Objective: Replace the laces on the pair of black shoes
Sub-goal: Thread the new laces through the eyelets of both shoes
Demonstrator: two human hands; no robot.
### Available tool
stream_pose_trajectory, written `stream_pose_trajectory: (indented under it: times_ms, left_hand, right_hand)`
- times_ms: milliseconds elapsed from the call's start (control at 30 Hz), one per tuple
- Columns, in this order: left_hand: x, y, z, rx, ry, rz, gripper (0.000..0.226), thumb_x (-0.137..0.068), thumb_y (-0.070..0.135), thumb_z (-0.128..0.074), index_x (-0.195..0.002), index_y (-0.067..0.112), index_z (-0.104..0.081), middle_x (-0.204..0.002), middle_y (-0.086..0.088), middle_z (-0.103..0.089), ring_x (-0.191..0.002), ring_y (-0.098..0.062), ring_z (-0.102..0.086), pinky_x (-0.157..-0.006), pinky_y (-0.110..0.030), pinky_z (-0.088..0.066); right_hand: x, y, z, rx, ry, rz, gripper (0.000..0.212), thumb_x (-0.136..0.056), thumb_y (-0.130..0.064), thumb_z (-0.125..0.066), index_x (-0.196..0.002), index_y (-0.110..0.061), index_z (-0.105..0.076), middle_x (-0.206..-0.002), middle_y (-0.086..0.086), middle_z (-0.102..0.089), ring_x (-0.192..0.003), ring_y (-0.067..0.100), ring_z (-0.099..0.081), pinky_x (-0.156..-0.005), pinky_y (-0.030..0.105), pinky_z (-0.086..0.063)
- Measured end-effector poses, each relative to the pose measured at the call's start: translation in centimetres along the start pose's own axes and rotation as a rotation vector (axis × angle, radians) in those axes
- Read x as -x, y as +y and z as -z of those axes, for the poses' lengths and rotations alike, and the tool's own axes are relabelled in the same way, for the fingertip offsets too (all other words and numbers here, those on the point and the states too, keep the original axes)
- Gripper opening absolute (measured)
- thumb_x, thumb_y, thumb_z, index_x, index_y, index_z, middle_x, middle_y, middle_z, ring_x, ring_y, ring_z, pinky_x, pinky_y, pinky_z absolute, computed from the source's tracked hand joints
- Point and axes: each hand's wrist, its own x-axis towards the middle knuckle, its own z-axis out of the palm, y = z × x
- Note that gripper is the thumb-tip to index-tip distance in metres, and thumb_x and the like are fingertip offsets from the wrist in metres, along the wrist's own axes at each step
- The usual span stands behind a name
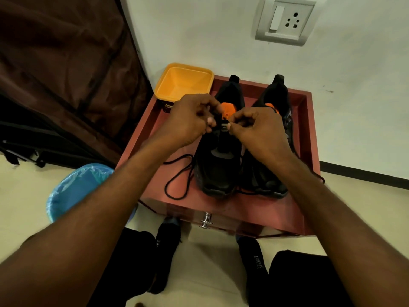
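Observation:
Two black shoes with orange insoles stand side by side on a red-brown cabinet top [261,207], toes toward me. Over the tongue of the left shoe [218,171], my left hand [190,118] and my right hand [254,127] meet, each pinching the black lace at the upper eyelets. A loose length of black lace [177,176] loops on the cabinet top to the left of that shoe. My right wrist partly covers the right shoe [274,138], and a lace trails by its toe.
An open yellow tub [183,82] sits at the cabinet's back left corner. A bin lined with blue plastic [77,189] stands on the floor to the left. A dark fabric wardrobe [62,74] fills the left. The white wall with a socket [285,21] is behind.

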Motion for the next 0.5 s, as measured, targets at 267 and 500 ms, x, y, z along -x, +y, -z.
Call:
stream_pose_trajectory:
  times_ms: [267,500]
  left_hand:
    - [-0.1,-1.8,-0.8,-0.404,-0.102,-0.170,0.070,-0.078,-0.015,-0.067,-0.135,0.025,-0.065,-0.113,-0.001,-0.057,-0.101,-0.020,-0.059,-0.083,-0.036,-0.055]
    - [-0.1,-2.2,-1.0,-0.302,-0.074,-0.160,0.065,-0.074,-0.021,-0.064,-0.117,0.028,-0.066,-0.112,0.003,-0.064,-0.099,-0.017,-0.066,-0.077,-0.043,-0.061]
  right_hand:
    - [0.7,-0.1,-0.9,0.237,-0.023,0.020,0.020,-0.091,-0.018,-0.068,-0.107,-0.018,-0.080,-0.087,-0.002,-0.076,-0.073,0.013,-0.069,-0.074,0.037,-0.062]
    - [1.1,-1.2,-2.0,0.406,0.010,-0.028,0.019,-0.088,-0.032,-0.069,-0.103,-0.026,-0.078,-0.086,-0.009,-0.066,-0.074,0.015,-0.064,-0.060,0.033,-0.056]
